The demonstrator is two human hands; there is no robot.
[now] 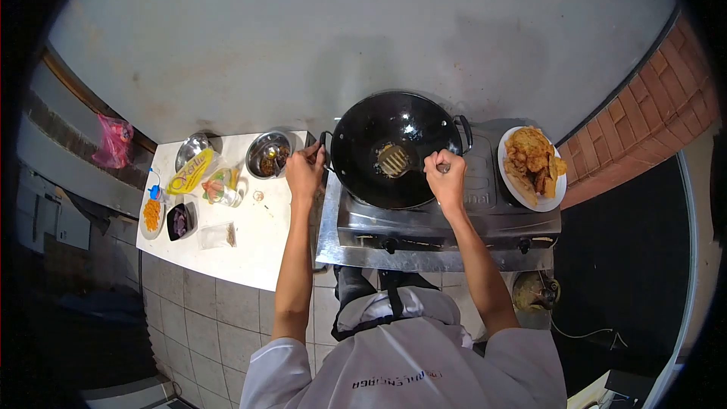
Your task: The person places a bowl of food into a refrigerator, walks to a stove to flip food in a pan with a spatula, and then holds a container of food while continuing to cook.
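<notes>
A black wok (360,125) sits on the left burner of a steel gas stove (439,233). My left hand (304,170) is closed at the wok's left loop handle (324,142). My right hand (445,176) grips a slotted spatula (394,160), its head down on the wok's bottom. Small bits of food (386,148) lie in a shiny film around the spatula head. Most of the spatula's handle is hidden by my right hand.
A plate of fried food (532,163) stands on the stove's right side. On the white table (261,254) at left are a metal bowl (270,154), a yellow packet (189,172), a small black bowl (181,222) and a plate of orange pieces (151,216). A brick wall (636,125) borders the right.
</notes>
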